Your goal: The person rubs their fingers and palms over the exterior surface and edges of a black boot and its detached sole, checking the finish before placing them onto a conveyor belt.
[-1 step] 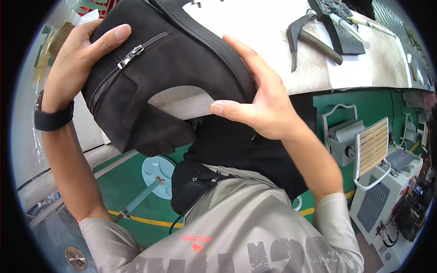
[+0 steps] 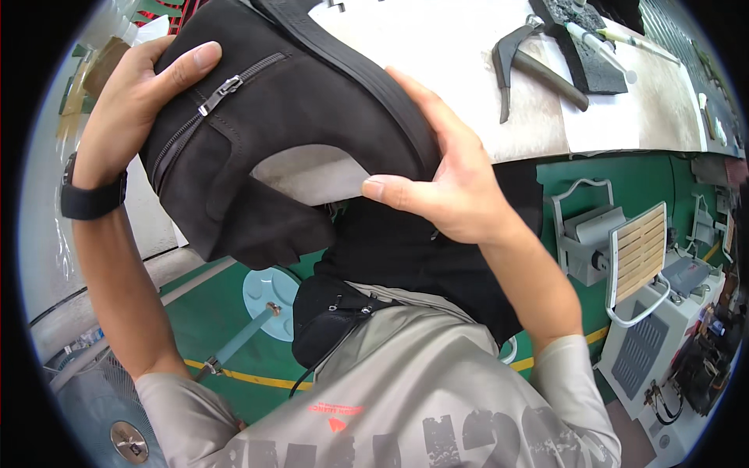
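Black suede zip-sided boot [image 2: 265, 132] clasped over white tabletop [image 2: 437, 54]: left hand [image 2: 148, 101] grip wrapped round shaft, right hand [image 2: 445, 179] grip pinching sole edge.

– How is the light in this view?

– It is bright and even, like daylight or strong lamps from above. The pale desk [image 2: 468, 54] at the top is almost washed out, with some glare on its white sheet.

– Are there shadows?

– Yes, but soft ones. The dark suede boot [image 2: 265, 148] takes in the light, so its surface shows little detail, and below it the black cloth is nearly one flat dark patch.

– Is the picture sharp?

– The centre is quite sharp. Toward the rim, straight edges bend strongly, and a black ring closes the corners. Things at the right edge look small, squeezed and a little soft.
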The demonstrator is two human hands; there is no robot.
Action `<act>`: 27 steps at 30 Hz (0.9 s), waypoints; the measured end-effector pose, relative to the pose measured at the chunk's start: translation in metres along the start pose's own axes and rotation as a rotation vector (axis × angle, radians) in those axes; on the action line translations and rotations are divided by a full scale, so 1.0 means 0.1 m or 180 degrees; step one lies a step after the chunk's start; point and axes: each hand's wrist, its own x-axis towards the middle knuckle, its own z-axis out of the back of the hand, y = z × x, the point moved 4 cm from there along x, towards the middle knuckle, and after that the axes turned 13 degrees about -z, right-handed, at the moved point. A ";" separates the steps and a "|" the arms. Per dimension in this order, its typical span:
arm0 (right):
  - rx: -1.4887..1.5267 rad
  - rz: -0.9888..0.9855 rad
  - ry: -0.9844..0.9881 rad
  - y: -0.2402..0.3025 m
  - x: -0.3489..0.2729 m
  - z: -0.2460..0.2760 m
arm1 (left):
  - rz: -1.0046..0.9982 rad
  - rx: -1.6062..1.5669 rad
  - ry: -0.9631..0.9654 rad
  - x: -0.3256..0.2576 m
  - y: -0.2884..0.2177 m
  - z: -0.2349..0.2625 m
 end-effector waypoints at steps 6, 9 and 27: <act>0.0165 -0.0353 -0.0227 -0.11 -0.08 -0.05 | 0.0280 -0.0179 -0.0097 0.00 0.42 0.01; 0.0004 -0.0250 -0.0312 -0.09 -0.09 -0.02 | 0.0353 -0.0104 -0.0125 0.02 0.45 0.01; -0.0983 0.0026 -0.0582 0.26 -0.25 -0.14 | -0.0198 0.0585 -0.0542 -0.11 1.04 -0.36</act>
